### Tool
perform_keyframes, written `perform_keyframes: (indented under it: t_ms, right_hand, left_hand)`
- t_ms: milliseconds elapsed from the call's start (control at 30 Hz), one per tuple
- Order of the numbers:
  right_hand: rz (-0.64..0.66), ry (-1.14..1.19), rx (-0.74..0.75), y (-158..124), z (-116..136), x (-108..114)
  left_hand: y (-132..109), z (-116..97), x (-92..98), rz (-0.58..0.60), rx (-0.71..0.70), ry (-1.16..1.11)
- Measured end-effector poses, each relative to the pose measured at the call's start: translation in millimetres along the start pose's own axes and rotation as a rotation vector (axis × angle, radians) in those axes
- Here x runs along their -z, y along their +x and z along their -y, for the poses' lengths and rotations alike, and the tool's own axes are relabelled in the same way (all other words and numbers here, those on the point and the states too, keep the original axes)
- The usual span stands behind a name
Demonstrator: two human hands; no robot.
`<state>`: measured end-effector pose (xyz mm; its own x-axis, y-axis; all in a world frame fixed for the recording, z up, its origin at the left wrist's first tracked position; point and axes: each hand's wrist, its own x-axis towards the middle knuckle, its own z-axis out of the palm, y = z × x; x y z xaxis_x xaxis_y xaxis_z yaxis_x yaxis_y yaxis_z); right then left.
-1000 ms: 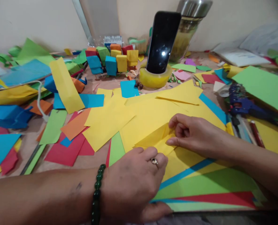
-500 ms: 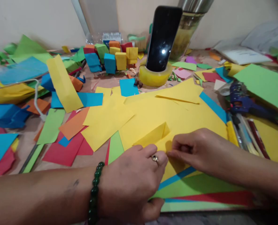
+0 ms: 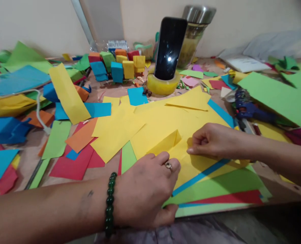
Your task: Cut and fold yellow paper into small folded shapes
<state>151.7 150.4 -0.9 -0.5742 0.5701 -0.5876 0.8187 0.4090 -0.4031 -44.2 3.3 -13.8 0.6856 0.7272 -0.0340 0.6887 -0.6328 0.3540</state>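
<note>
A small piece of folded yellow paper [image 3: 165, 143] lies on larger yellow sheets, one flap standing up with a pointed right end. My left hand [image 3: 147, 189], wearing a ring and a green bead bracelet, is closed over the near side of this piece; its fingertips are hidden underneath. To the right, my right hand [image 3: 210, 140] has its fingers curled and thumb pressed against them, low over the yellow paper by the piece's right end. Whatever lies between those fingers blends into the yellow below.
A phone [image 3: 170, 49] stands in a yellow tape roll [image 3: 163, 84] before a glass bottle [image 3: 193, 44]. Small paper boxes [image 3: 117, 72] sit at the back. Paper scraps cover the left side. At right lie a glue gun [image 3: 249, 108] and green paper [image 3: 275, 96].
My right hand has moved slightly up and right, away from my left hand. My left hand stays on the folded paper. The camera view has shifted a little.
</note>
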Motion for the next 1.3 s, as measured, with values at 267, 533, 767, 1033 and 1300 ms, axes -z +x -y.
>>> perform_keyframes:
  t_ms: [267, 533, 767, 1033, 1300]
  right_hand:
    - [-0.095, -0.007, -0.061, -8, -10, 21]
    - [0.116, 0.089, 0.022, -9, 25, -15]
    - [0.138, 0.144, -0.123, -8, 0, 16]
    - [-0.078, 0.000, 0.015, -21, 30, -5]
    - [-0.058, 0.147, -0.072, -10, 15, -8]
  left_hand:
    - [0, 0, -1.9, -0.037, 0.008, 0.032]
    - [-3, -4, -4.9, -0.044, -0.022, 0.095]
    - [-7, -8, 3.9, 0.013, 0.021, 0.051]
    - [-10, -11, 4.8, -0.008, 0.049, 0.046]
    - [-17, -11, -0.9, -0.029, 0.040, 0.070]
